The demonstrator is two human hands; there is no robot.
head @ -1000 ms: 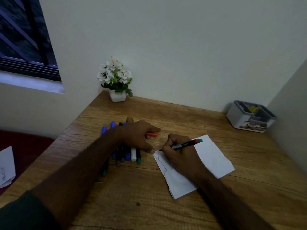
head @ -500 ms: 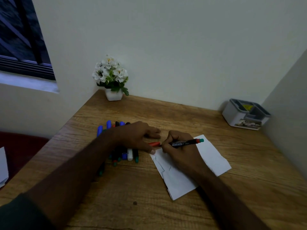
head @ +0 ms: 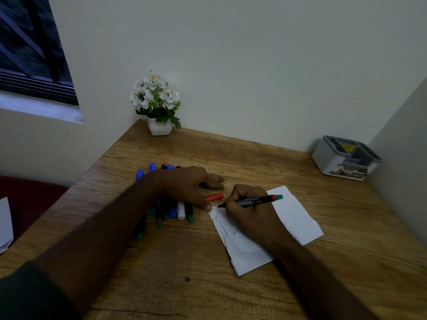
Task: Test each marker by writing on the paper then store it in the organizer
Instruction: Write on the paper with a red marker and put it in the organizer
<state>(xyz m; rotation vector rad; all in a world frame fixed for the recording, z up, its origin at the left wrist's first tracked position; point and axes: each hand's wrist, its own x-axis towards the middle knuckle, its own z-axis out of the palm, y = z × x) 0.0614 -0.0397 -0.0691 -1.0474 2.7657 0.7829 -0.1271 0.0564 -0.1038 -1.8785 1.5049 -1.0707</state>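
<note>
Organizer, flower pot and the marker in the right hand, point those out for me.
organizer point(head: 332, 161), head view, on its white front wall.
flower pot point(head: 160, 129), head view, on the white pot's front.
marker point(head: 256, 200), head view, on the black barrel beyond the right hand point(head: 249, 215).

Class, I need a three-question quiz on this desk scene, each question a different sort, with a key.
1. True or false: the organizer stands at the desk's far right corner, apart from the paper.
2. Which hand holds the black marker with its tip on the paper?
A. left hand
B. right hand
C. neither
3. Fill in: the red cap lies on the desk between the two ____.

Key: 1 true; 2 B; 3 hands.
</note>
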